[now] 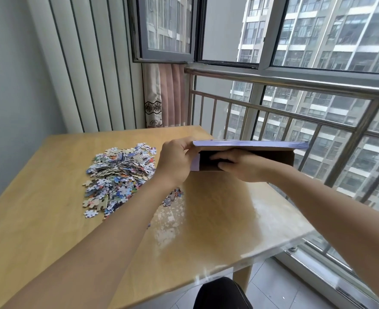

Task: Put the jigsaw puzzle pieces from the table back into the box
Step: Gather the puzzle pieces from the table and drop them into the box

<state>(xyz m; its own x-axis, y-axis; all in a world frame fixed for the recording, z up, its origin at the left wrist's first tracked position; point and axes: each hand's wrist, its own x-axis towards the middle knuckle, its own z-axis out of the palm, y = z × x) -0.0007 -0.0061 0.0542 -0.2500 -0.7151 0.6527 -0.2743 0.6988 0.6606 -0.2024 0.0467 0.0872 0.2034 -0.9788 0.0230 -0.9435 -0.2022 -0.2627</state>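
None of the puzzle pieces [119,177] appear to have gone into the box [246,156] yet; they lie in one big heap on the left part of the tabletop [39,219], with a few strays just beside the heap toward the near edge and under the left forearm. The box is held up above the far right part of the tabletop, with its dark opening turned toward the person. The left hand [176,161] curls around the box's left end, thumb on the purple top edge, so that grip is clamped on the box. The right hand [237,163] reaches into the opening with its fingers fairly straight inside; whether it holds anything in there cannot be told. Judging from this, the task is at its very start: the box is only being opened or readied, and the whole heap is left to gather.
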